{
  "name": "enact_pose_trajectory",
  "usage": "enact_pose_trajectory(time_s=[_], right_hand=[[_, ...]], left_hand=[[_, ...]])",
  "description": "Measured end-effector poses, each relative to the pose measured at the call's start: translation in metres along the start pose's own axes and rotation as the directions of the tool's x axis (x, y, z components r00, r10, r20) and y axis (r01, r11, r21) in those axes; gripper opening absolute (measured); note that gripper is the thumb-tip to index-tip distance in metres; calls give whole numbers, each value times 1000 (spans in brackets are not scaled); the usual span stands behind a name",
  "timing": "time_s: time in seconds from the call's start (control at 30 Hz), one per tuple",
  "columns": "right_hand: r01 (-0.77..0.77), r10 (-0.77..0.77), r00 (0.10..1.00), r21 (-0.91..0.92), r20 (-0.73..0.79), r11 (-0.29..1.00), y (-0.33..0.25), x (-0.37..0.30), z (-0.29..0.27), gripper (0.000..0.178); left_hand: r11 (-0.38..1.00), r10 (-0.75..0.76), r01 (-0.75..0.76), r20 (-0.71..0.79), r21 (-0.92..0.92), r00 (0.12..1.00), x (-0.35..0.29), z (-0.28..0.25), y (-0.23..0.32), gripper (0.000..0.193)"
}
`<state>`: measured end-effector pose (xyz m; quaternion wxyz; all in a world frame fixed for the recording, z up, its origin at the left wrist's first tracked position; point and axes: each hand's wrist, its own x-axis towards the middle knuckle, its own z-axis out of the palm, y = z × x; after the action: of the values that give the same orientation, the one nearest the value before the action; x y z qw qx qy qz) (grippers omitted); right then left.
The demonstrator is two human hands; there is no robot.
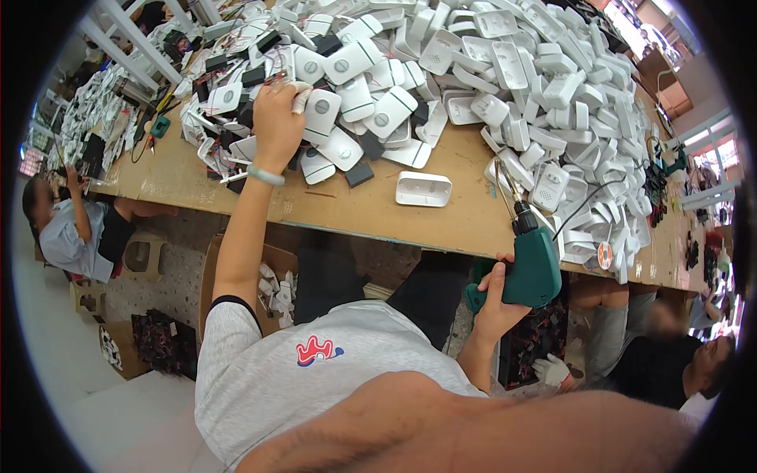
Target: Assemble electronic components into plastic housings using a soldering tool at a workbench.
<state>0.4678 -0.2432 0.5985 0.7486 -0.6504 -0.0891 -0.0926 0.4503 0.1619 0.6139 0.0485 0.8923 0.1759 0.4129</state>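
My right hand [498,306] grips a green soldering gun [538,270] by its handle, at the table's front edge. Its thin metal tip points up toward the heap of white shells. Stretched forward to the left, my left hand [277,118] is in a pile of white casings [322,114] with round grey centres, black blocks and thin red wires. Its fingers are closed, with white coverings on some fingertips; what they hold is too small to make out. Between my hands, a single white plastic shell [423,189] lies hollow side up on the table [339,205].
A tall heap of white shells [512,67] spreads over the back and right. A solder reel [605,255] and the gun's black cord lie at its edge. Below the table stands a cardboard box [211,272] of white parts. Other people sit at left and right.
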Motion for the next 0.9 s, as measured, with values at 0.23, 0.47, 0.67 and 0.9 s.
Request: enact_pose_trajectory(time_s=[0.23, 0.47, 0.67, 0.9], right_hand=[[-103, 104, 994, -59, 17, 993, -1, -18, -9, 22], [-170, 178, 981, -105, 78, 980, -3, -26, -10, 21], [-263, 274, 958, -129, 85, 956, 6, -37, -24, 28], [-176, 230, 959, -288, 167, 941, 38, -37, -30, 24]], left_hand=[[993, 74, -86, -148, -79, 986, -54, -13, 57, 22], [932, 287, -262, 70, -252, 955, -104, 22, 99, 33], [927, 276, -207, 194, -314, 941, -113, 28, 132, 23], [945, 304, -244, 304, -219, 903, -113, 30, 156, 15]])
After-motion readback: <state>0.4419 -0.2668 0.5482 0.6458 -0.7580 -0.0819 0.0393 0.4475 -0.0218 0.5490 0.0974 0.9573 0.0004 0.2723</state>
